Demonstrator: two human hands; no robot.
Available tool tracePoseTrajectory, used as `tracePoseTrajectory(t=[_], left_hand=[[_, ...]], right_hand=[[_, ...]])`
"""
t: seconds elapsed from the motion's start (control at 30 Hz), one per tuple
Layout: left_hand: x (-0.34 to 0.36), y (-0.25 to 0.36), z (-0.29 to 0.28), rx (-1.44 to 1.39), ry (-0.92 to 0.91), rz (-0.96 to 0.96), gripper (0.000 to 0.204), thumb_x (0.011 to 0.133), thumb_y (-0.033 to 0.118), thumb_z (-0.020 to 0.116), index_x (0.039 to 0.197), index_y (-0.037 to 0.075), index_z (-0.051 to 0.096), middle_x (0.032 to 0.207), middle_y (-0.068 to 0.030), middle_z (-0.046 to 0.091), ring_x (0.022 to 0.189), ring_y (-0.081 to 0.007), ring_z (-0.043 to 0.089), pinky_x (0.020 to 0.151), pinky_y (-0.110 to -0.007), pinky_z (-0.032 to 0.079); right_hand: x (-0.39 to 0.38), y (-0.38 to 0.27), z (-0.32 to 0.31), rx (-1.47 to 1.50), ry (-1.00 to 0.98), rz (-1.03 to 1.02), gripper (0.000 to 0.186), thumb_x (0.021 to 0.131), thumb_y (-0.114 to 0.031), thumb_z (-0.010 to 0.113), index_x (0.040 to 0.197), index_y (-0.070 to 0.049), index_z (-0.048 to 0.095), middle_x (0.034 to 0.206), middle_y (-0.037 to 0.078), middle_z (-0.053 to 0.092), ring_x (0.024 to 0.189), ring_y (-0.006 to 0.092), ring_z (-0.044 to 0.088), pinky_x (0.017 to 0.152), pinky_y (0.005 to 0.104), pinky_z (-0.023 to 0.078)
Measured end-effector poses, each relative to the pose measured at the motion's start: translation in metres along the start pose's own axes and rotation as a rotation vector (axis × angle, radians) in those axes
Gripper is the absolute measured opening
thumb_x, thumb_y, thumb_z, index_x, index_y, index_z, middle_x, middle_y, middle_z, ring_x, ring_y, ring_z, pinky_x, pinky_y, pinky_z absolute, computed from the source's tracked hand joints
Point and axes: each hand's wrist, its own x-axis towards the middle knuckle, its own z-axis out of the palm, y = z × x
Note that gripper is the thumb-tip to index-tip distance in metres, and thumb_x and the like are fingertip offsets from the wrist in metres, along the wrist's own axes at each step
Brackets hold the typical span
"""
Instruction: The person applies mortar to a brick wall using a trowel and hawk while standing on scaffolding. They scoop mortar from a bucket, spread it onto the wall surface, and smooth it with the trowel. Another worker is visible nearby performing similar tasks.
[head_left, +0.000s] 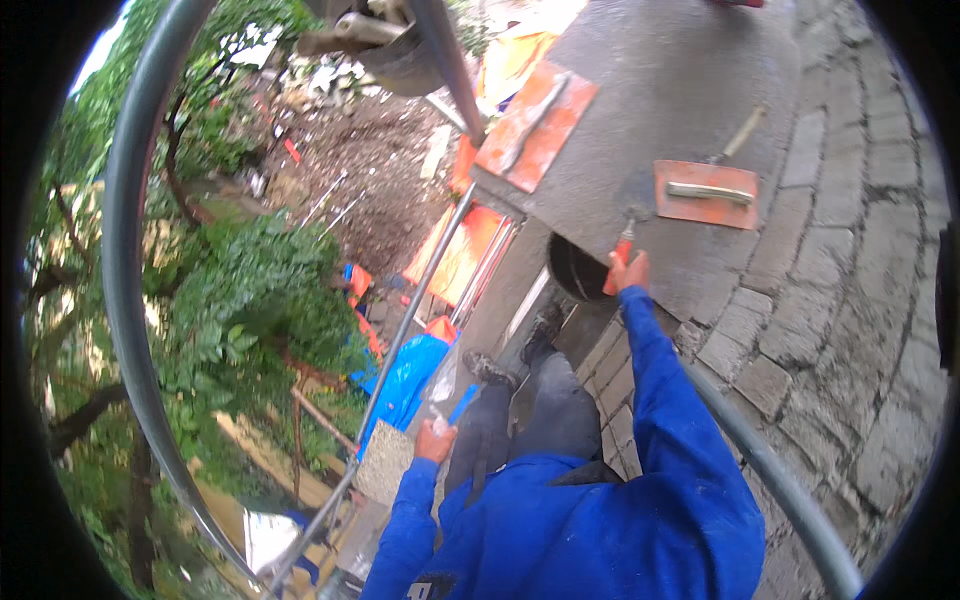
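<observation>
My right hand is wrapped round the orange handle of a trowel. Its blade is blurred against the wet grey mortar surface, just above a black bucket. Farther right on that surface lies an orange float with a beige grip, and a tool with a pale handle pokes out behind it. A larger orange float, smeared with mortar, rests at the left corner. Low on the left, my left hand is closed on a narrow tool with a blue strip; its kind is unclear.
Grey scaffold pipes run on my left, with another pipe at my right. A rough block wall rises on the right. Below lie a blue tarp, orange sheets and rubble; trees stand at left.
</observation>
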Motion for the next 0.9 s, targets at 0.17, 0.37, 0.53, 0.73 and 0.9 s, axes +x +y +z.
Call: tracePoseTrajectory(t=[0.17,0.37,0.53,0.73,0.9], left_hand=[[-0.106,-0.036,-0.042,-0.241,-0.221,-0.821,0.044,0.071,0.030,0.078,0.095,0.001,0.056,0.076,-0.0127,0.063,0.055,-0.0233,0.063,0.050,-0.037,0.051],[-0.236,-0.083,-0.005,-0.511,-0.113,-1.122,0.041,0.073,0.030,0.075,0.098,0.002,0.059,0.078,-0.0115,0.064,0.057,-0.0230,0.064,0.050,-0.038,0.051],[-0.272,-0.102,0.007,-0.872,-0.013,-1.132,0.043,0.074,0.029,0.074,0.104,0.002,0.061,0.087,-0.0130,0.066,0.065,-0.0237,0.065,0.053,-0.039,0.053],[-0.293,-0.153,0.010,-1.009,0.059,-1.121,0.047,0.075,0.032,0.072,0.108,-0.001,0.063,0.097,-0.0175,0.065,0.081,-0.0299,0.067,0.061,-0.041,0.056],[-0.334,-0.264,0.083,-0.877,0.097,-0.887,0.066,0.074,0.053,0.067,0.114,0.000,0.064,0.099,-0.0196,0.067,0.094,-0.0368,0.065,0.081,-0.042,0.052]], right_hand=[[0.064,0.051,0.070,0.211,-0.120,-0.041,0.031,0.068,-0.021,0.075,0.060,-0.003,0.051,0.055,0.006,0.052,0.051,0.0192,0.048,0.051,0.0407,0.042],[0.058,0.054,0.059,0.036,-0.130,-0.333,0.029,0.081,-0.026,0.069,0.086,0.001,0.060,0.070,0.010,0.060,0.062,0.0219,0.054,0.059,0.0424,0.047],[-0.104,-0.028,-0.011,0.313,-0.473,0.007,0.035,0.084,-0.025,0.068,0.108,-0.002,0.056,0.086,0.008,0.060,0.064,0.0200,0.058,0.052,0.0339,0.049],[-0.238,-0.010,0.023,0.166,-0.893,-0.581,0.032,0.082,-0.024,0.070,0.103,-0.005,0.057,0.092,0.006,0.061,0.076,0.0195,0.058,0.069,0.0340,0.050],[-0.445,-0.096,-0.034,-0.261,-1.127,-1.130,0.041,0.078,-0.029,0.071,0.107,-0.003,0.057,0.095,0.018,0.065,0.087,0.0323,0.063,0.078,0.0401,0.050]])
